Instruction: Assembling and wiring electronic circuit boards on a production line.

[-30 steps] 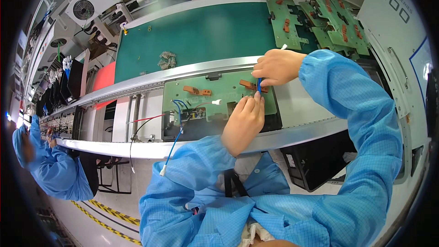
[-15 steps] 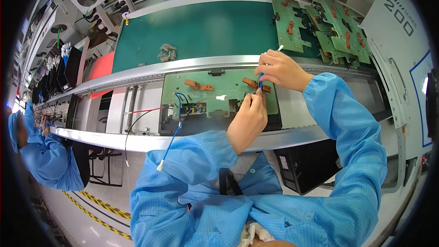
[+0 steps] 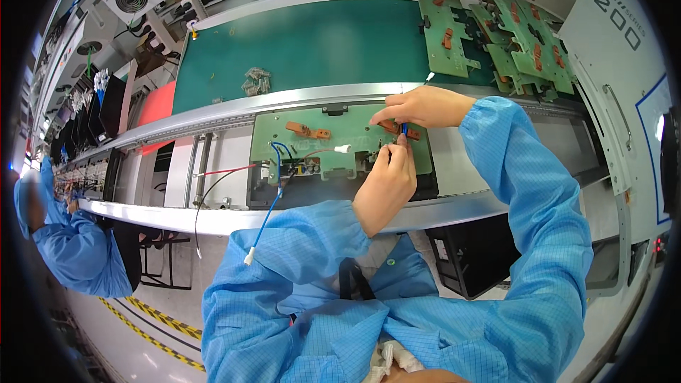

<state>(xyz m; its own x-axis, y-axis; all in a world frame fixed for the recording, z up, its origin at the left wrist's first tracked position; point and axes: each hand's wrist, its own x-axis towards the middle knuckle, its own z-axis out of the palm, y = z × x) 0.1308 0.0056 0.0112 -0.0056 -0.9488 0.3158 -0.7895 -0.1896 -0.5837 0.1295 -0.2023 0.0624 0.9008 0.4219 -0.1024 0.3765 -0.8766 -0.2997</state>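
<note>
Both hands meet at the right part of a green fixture board (image 3: 355,119) on the rail track. My left hand (image 3: 386,183) is closed, thumb and forefinger pinched at the lower end of a short blue wire (image 3: 405,129). Above it my right hand (image 3: 425,108) bends over the same wire, fingers closed round it; its white connector (image 3: 430,77) sticks out behind the knuckles. Beside the fingertips is an orange-brown clamp (image 3: 389,127), partly covered; another clamp (image 3: 308,130) sits further left. A longer blue wire (image 3: 268,218) runs from the board to a white connector over my left sleeve.
Red and black wires (image 3: 225,169) hang off the board's left side. Behind the metal rail (image 3: 298,99) lies a green mat (image 3: 305,42) with a pile of small clear parts (image 3: 256,81). Several green fixture boards (image 3: 525,42) are stacked far right. A co-worker (image 3: 81,241) works at left.
My right hand has come down and turned along the blue wire, its fingers now pointing left; the wire's connector tilts lower. The left hand stays almost in place.
</note>
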